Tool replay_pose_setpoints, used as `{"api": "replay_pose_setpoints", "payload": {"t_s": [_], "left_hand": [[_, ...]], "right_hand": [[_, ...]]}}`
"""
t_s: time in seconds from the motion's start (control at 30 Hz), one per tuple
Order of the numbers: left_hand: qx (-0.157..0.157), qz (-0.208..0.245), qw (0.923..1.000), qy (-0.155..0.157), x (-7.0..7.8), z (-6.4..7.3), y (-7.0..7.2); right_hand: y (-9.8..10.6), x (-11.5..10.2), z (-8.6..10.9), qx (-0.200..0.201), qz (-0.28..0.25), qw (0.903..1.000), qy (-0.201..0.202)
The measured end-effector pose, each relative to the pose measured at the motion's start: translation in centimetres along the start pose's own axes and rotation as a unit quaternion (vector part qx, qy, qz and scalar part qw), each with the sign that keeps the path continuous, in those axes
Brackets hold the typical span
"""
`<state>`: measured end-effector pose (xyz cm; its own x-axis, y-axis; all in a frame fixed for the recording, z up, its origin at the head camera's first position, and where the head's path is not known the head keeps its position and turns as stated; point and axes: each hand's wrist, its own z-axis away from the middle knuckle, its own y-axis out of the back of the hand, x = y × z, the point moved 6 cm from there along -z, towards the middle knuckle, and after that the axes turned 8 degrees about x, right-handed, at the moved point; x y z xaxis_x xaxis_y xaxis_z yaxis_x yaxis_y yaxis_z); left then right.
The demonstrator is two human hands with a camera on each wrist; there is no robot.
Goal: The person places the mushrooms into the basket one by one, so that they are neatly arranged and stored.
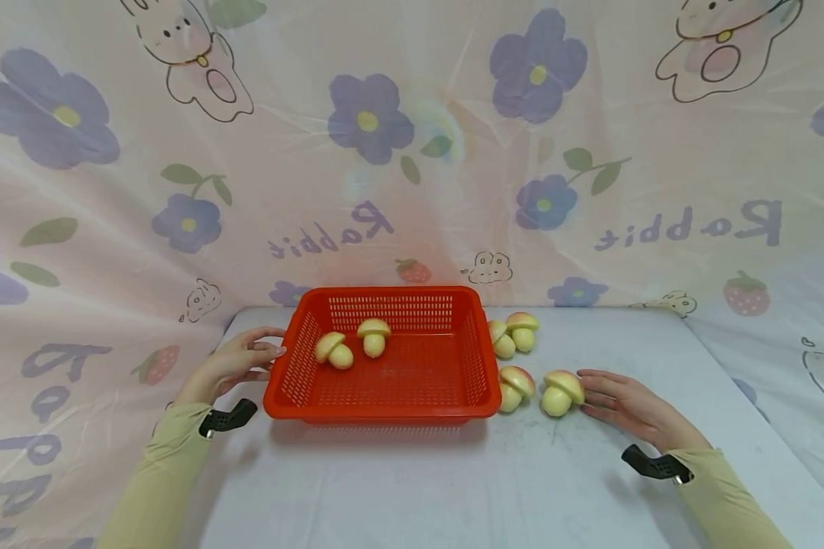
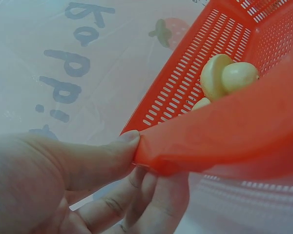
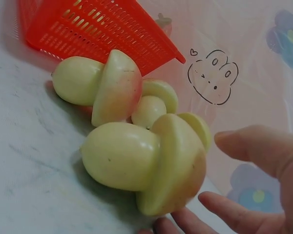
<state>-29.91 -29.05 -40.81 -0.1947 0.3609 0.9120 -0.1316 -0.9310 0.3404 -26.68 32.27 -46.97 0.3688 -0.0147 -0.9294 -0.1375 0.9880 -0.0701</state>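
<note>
My left hand (image 1: 236, 360) holds the left rim of a red plastic basket (image 1: 384, 414), thumb over the edge and fingers beneath it in the left wrist view. Inside the basket lie two toy mushrooms, one upright (image 1: 374, 338) and one tilted mushroom (image 1: 334, 351), pale yellow with rounded caps. My right hand (image 1: 635, 408) is beside the nearest loose mushroom (image 1: 561, 393), its fingers extended and fingertips right at the cap. In the right wrist view, thumb and fingers are spread apart around the cap side of this mushroom (image 3: 122, 156).
Several more mushrooms stand along the basket's right side: one near the front corner (image 1: 515, 387) and two behind, including a back mushroom (image 1: 523, 332). Everything rests on a white table (image 1: 384, 488). A printed curtain (image 1: 439, 213) with flowers and rabbits hangs behind and at the sides.
</note>
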Motion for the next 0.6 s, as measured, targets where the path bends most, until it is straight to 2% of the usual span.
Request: {"api": "replay_pose_setpoints", "payload": {"t_s": [0.27, 0.6], "left_hand": [[0.003, -0.003, 1.0000, -0.001, 0.0, 0.0, 0.0], [0.003, -0.004, 1.0000, 0.001, -0.1, -0.1, 0.0]], "right_hand": [[-0.7, -0.2, -0.2, -0.008, 0.016, 0.9998, -0.003], [-1.3, -0.3, -0.4, 0.000, 0.038, 0.9993, 0.002]]}}
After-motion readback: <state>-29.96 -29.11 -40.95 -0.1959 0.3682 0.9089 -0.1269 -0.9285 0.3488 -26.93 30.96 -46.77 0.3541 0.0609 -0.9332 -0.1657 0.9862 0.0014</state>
